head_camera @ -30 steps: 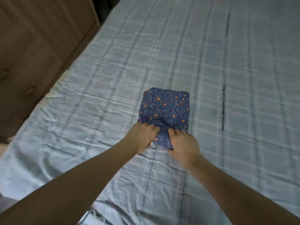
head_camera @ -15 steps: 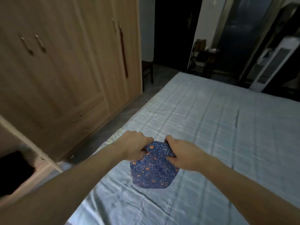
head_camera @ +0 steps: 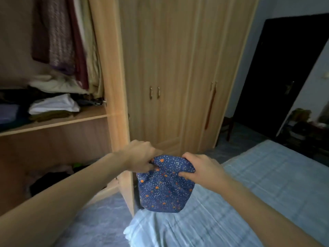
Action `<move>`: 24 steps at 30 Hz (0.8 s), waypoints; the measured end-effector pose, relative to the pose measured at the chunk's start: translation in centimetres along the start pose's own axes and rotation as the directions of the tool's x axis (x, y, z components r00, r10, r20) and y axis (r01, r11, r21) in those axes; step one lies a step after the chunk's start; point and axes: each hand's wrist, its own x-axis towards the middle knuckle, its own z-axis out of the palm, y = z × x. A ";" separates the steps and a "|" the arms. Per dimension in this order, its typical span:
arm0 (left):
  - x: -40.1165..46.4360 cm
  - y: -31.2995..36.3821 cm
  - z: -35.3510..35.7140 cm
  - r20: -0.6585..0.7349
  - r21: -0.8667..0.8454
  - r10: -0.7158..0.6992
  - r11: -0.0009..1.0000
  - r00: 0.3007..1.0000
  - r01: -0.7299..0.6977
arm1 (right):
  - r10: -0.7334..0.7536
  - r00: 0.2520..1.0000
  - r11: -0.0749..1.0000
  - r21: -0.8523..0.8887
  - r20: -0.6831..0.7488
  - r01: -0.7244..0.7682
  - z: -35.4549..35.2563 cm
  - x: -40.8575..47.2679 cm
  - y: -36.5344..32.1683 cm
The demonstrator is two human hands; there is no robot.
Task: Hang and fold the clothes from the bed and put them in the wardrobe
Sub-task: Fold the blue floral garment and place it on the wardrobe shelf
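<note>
A folded blue cloth with small orange and white flowers hangs in the air above the bed's corner. My left hand grips its upper left edge and my right hand grips its upper right edge, fingers curled into the fabric. The wooden wardrobe stands open at the left. Inside it, clothes hang over a shelf that carries folded piles. The bed with its pale blue checked sheet lies at the lower right.
The open wardrobe door's edge stands upright just left of the cloth. Two shut door pairs with handles fill the middle. A dark doorway and cluttered things lie at the far right. Blue floor runs between bed and wardrobe.
Both hands have lifted the folded cloth off the bed and carried it left. My view has swung from the sheet up to the open wardrobe.
</note>
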 end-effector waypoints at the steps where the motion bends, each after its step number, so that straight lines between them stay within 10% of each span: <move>1: -1.7 -1.5 -0.3 0.004 0.001 -0.028 1.000 1.000 0.028 | -0.030 1.000 1.000 -0.005 0.004 0.030 0.2 1.4 -1.7; 24: -35.7 -24.3 -2.1 -0.016 0.170 -0.621 0.770 0.783 0.614 | -0.437 0.885 0.738 0.498 -0.160 0.455 6.9 24.5 -36.1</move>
